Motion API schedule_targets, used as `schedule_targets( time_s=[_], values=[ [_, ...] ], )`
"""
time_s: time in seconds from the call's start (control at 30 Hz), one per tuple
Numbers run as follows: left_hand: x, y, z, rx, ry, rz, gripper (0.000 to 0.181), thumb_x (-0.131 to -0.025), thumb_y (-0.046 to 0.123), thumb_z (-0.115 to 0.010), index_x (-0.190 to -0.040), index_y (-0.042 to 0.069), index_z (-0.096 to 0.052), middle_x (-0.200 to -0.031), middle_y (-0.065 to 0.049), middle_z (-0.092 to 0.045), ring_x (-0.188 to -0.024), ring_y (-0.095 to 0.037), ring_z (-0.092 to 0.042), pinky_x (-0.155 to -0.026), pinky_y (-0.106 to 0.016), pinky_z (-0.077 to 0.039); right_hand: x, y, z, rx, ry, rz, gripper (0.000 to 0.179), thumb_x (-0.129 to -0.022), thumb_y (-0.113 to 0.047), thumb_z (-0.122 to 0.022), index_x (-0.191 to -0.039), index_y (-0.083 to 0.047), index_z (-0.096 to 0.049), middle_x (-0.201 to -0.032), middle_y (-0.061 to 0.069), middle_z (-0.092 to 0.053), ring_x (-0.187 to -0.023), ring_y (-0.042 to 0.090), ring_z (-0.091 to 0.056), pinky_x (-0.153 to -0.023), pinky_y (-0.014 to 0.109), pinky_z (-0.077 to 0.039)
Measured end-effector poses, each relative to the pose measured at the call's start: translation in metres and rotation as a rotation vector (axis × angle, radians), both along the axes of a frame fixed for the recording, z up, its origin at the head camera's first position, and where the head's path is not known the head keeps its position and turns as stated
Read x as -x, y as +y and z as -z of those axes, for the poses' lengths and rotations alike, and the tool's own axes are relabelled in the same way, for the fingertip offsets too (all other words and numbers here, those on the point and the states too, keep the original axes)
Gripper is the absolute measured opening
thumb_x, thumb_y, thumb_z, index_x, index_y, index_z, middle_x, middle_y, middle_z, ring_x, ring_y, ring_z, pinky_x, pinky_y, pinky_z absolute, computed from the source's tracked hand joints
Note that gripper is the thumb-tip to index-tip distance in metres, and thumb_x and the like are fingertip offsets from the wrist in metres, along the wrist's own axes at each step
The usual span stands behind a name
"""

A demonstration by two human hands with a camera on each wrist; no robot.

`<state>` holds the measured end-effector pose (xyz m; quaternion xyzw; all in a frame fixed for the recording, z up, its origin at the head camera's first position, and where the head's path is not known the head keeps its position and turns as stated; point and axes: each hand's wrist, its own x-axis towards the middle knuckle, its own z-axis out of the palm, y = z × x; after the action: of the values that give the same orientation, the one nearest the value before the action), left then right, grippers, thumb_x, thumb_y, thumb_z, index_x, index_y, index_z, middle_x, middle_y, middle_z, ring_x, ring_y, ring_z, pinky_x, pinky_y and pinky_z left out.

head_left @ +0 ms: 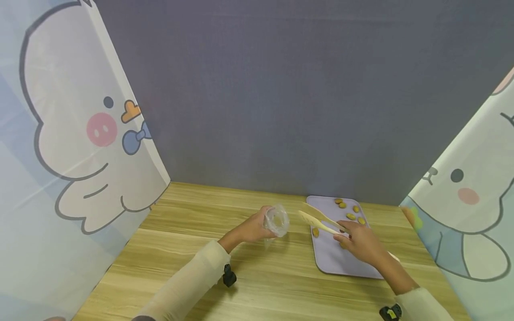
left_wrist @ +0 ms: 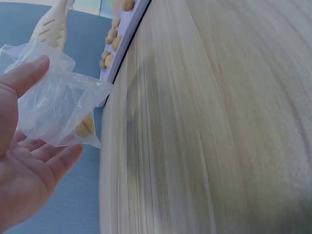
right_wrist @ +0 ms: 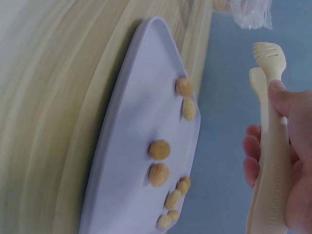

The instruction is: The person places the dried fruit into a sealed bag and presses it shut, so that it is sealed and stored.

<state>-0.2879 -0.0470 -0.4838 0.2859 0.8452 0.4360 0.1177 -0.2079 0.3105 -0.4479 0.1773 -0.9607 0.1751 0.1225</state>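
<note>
My left hand [head_left: 254, 226] holds a clear plastic bag [head_left: 278, 220] above the table, its mouth spread open. A walnut [left_wrist: 85, 126] lies in the bag's lower part in the left wrist view. My right hand [head_left: 361, 243] grips cream slotted tongs [right_wrist: 275, 146], thumb on one arm and fingers curled round the other. The tong tips stand apart with nothing between them, pointing at the bag from over the tray's left side. Below, several walnuts [right_wrist: 159, 149] are scattered on a lilac tray [head_left: 337, 263]; my right hand covers part of it in the head view.
The wooden tabletop [head_left: 201, 223] runs back to a grey cloth wall [head_left: 257, 111]. Cartoon-printed panels stand at the left [head_left: 72, 147] and right [head_left: 474, 214]. A small black camera [head_left: 229, 275] sits at my left wrist, with another [head_left: 390, 313] at my right.
</note>
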Motion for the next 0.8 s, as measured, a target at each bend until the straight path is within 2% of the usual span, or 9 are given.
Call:
schedule_targets(
  time_s=[0.2,0.5,0.6,0.67,0.8],
  values=[
    [0.0,0.0,0.0,-0.002,0.004,0.004,0.095,-0.083,0.025,-0.084,-0.157,0.008,-0.026,-0.135,-0.014,-0.056,-0.116,-0.023,-0.058,-0.098,-0.043,-0.051,-0.004,0.017,0.001,-0.032,-0.059,0.041,0.05,-0.093,-0.028,-0.074,-0.128,0.005,-0.065,-0.103,0.013,-0.076,-0.068,0.005,-0.056,-0.058,0.026,-0.045],
    [0.0,0.0,-0.001,0.002,0.002,-0.011,0.097,-0.082,0.028,-0.084,-0.157,0.007,-0.026,-0.134,-0.015,-0.057,-0.115,-0.025,-0.058,-0.097,-0.045,-0.051,-0.009,0.033,0.008,-0.061,-0.003,0.07,0.051,-0.088,-0.028,-0.079,-0.12,0.009,-0.068,-0.112,0.026,-0.073,-0.072,0.018,-0.066,-0.069,0.046,-0.055],
    [0.0,0.0,-0.001,-0.002,-0.003,-0.01,0.097,-0.082,0.028,-0.085,-0.157,0.007,-0.027,-0.134,-0.015,-0.057,-0.115,-0.024,-0.058,-0.097,-0.044,-0.052,-0.008,0.035,0.013,-0.081,0.025,0.065,0.047,-0.088,-0.029,-0.079,-0.117,0.007,-0.07,-0.108,0.022,-0.075,-0.077,0.021,-0.068,-0.072,0.048,-0.055],
    [0.0,0.0,-0.001,-0.01,-0.009,-0.007,0.097,-0.081,0.028,-0.085,-0.157,0.008,-0.027,-0.134,-0.014,-0.057,-0.115,-0.024,-0.058,-0.097,-0.044,-0.052,-0.007,0.037,0.017,-0.097,0.035,0.062,0.044,-0.088,-0.028,-0.079,-0.115,0.005,-0.072,-0.099,0.015,-0.076,-0.077,0.019,-0.066,-0.07,0.045,-0.055],
    [-0.001,0.0,-0.001,-0.019,-0.019,-0.001,0.097,-0.081,0.027,-0.085,-0.157,0.009,-0.027,-0.135,-0.013,-0.056,-0.116,-0.024,-0.058,-0.097,-0.044,-0.052,-0.007,0.039,0.024,-0.12,-0.012,0.081,0.039,-0.089,-0.03,-0.077,-0.114,0.001,-0.073,-0.084,-0.001,-0.072,-0.07,0.011,-0.058,-0.061,0.038,-0.05]
  ],
)
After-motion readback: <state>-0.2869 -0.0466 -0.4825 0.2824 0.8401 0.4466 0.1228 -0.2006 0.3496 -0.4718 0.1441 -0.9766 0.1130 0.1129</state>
